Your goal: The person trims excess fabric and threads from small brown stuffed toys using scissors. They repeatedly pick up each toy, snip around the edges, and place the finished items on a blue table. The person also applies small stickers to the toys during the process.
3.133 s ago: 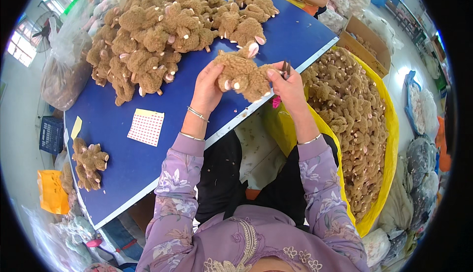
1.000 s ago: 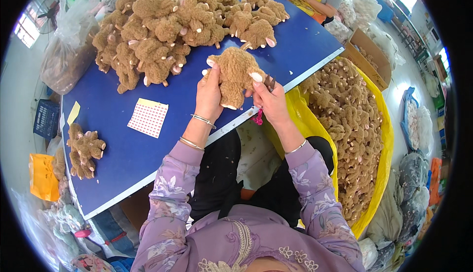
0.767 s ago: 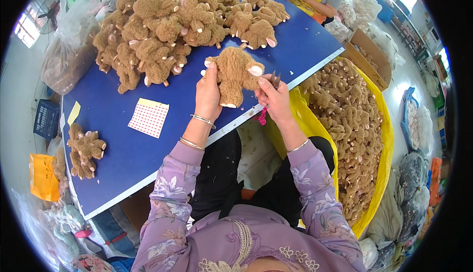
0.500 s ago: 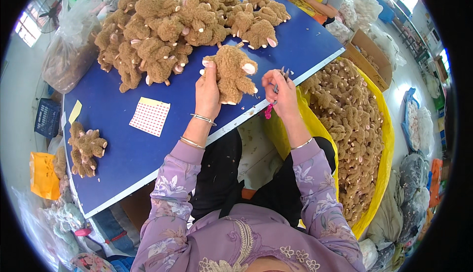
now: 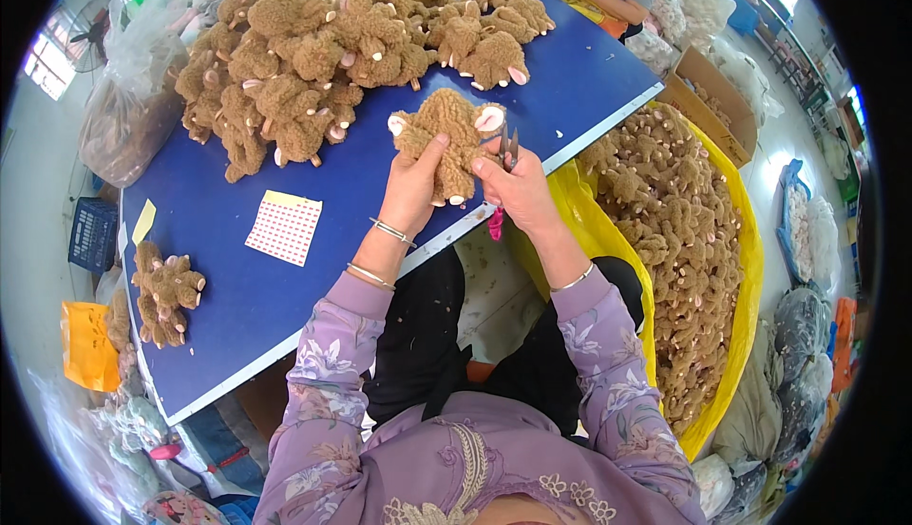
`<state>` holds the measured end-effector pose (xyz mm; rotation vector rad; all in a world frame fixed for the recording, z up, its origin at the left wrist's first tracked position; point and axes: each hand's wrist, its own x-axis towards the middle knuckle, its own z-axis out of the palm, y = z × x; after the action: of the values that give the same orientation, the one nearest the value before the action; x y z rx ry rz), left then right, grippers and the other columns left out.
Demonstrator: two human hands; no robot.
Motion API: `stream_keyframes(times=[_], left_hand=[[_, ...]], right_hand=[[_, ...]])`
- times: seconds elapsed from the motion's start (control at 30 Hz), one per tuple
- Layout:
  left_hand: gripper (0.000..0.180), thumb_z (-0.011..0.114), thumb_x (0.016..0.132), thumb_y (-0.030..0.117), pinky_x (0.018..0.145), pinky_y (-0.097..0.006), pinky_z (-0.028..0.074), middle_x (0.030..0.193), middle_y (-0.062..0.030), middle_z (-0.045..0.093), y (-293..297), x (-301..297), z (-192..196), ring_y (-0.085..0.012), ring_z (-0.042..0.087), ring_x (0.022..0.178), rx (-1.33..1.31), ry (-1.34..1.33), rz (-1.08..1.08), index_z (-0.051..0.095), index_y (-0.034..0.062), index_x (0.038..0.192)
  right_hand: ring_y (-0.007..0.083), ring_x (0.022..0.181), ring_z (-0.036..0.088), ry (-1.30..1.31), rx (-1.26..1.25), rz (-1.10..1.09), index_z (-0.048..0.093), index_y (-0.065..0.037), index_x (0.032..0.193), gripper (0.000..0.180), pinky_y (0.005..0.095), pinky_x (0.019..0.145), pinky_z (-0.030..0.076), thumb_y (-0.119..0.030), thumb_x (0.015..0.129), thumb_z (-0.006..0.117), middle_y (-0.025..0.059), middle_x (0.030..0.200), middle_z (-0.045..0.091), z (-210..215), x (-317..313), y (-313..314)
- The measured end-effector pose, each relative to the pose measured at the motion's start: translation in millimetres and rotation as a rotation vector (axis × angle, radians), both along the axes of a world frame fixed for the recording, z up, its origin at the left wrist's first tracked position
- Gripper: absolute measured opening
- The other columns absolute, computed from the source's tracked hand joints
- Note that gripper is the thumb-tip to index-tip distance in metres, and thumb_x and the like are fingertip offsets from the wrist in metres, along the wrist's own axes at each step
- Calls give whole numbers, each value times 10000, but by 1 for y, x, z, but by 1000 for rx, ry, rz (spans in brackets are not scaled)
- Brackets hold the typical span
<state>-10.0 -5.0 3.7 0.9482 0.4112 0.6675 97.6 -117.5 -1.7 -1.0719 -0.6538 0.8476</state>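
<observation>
Head view: plush toy (image 5: 450, 116), brown and curly with pale-lined ears, held above the blue table (image 5: 380, 197) near its white edge. Left hand (image 5: 414, 186) curled around the toy's lower left side, thumb pressed on its front. Right hand (image 5: 520, 190) mostly closed, holding metal snips (image 5: 510, 148), points upward; its thumb and fingertips meet the toy's right side, exact grip there unclear. Pink item (image 5: 495, 224) hangs below this hand. Beyond: heap of similar toys (image 5: 304, 40); to the right, yellow bag (image 5: 751, 306) filled with more.
</observation>
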Motion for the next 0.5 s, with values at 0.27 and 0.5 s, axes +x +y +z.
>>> stream_keyframes(times=[0.27,0.5], left_hand=[[353,563,953,267,714,-288,532,1015,-89,639,2,-1,2,-151,637,850,-65,53,-80,549,-30,1144],[385,538,965,304,678,-271,525,984,-73,636,2,-5,2,-129,622,794,-47,62,-203,543,-26,1163]], right_hand=[[42,472,408,71,39,-7,504,-38,901,126,211,426,339,-71,858,618,2,654,503,0,3,-2],[35,456,384,155,67,-49,564,-33,1028,161,206,411,305,-134,907,596,23,676,549,11,6,-3]])
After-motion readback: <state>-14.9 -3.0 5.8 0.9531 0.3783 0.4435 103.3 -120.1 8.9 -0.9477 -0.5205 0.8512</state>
